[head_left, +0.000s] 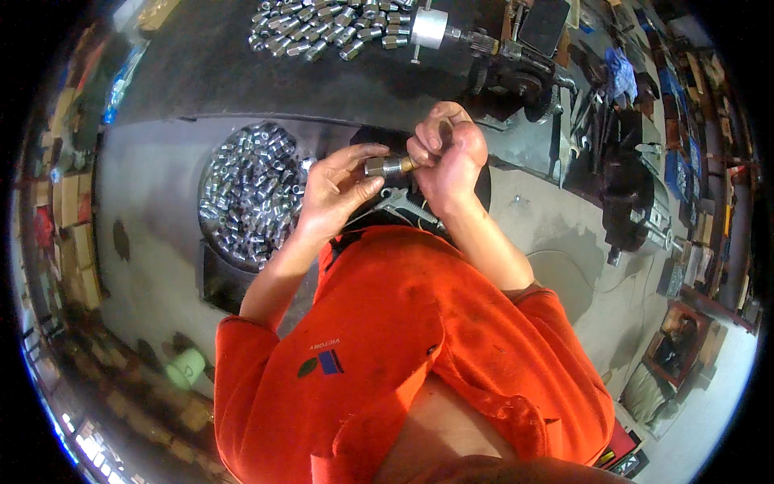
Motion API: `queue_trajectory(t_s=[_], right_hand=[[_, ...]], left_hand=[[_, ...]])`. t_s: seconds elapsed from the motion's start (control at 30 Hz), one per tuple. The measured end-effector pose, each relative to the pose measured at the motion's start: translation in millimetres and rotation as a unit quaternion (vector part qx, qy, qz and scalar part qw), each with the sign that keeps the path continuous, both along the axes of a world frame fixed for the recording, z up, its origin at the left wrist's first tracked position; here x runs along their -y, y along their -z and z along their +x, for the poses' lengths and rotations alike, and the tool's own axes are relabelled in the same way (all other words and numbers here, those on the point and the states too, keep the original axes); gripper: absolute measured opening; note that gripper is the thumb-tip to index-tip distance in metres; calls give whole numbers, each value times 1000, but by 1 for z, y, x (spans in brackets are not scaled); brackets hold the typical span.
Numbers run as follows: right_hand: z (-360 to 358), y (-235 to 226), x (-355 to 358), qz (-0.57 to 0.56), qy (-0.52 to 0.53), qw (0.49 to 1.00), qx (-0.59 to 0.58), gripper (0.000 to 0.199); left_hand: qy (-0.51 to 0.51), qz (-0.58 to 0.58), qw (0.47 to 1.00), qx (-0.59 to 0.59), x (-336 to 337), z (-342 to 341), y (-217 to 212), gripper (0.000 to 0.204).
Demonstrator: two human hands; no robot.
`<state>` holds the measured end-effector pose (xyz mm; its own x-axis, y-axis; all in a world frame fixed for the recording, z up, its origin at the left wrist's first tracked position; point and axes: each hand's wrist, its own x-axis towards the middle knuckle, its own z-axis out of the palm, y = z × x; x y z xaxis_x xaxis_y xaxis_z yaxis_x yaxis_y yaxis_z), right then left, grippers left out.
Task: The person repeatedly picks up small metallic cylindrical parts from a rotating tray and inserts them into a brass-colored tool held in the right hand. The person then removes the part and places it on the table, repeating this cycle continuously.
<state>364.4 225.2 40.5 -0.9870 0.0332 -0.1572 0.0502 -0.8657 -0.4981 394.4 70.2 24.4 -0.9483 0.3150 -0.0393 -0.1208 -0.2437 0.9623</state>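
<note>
In front of my chest, the thumb and fingers of my left hand [339, 185] hold a hexagonal metal fitting [384, 167] lying sideways. My right hand [451, 157] is curled into a fist around a small brass-coloured piece [409, 164], which meets the fitting's right end. Most of that piece is hidden by the fingers. Below both hands, a metal wrench [395, 202] lies by my lap. To the left of my left hand stands a round container full of shiny hexagonal metal fittings [254, 189].
Across the bench [201, 77] lies another pile of metal fittings [326, 24], beside a machine with a cylindrical metal head [429, 28]. A dark vise [633, 202] and a blue cloth [620, 73] are at right. A pale green bucket [186, 368] stands on the floor at lower left.
</note>
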Motion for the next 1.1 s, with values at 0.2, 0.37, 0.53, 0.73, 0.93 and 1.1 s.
queue_trajectory(t_s=[0.2,0.37,0.53,0.73,0.93,1.1], right_hand=[[1,0,2,-21,26,999,1,15],[0,-1,1,10,53,998,-14,14],[-3,2,0,-7,62,998,-3,13],[-7,5,2,-5,48,999,-2,13],[-10,7,-1,-21,77,996,26,14],[-8,7,2,47,-7,998,-34,15]], left_hand=[[-44,16,999,8,-7,6,17,28],[-76,73,993,60,-24,9,1,32],[-65,35,996,40,-23,12,10,31],[-111,28,993,27,-27,11,9,31],[-129,57,989,37,-35,9,14,32],[-88,135,981,112,-29,8,9,30]])
